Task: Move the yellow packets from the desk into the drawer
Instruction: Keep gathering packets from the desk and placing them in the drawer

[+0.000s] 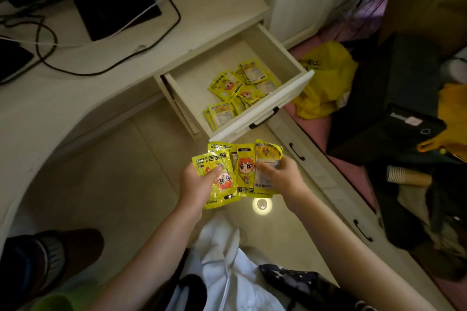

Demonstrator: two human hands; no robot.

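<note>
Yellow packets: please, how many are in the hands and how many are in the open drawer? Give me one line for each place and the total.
Yellow packets held in the left hand and right hand: about 4
Yellow packets in the drawer: about 8 visible, overlapping, so the number is uncertain
Total: about 12
</note>
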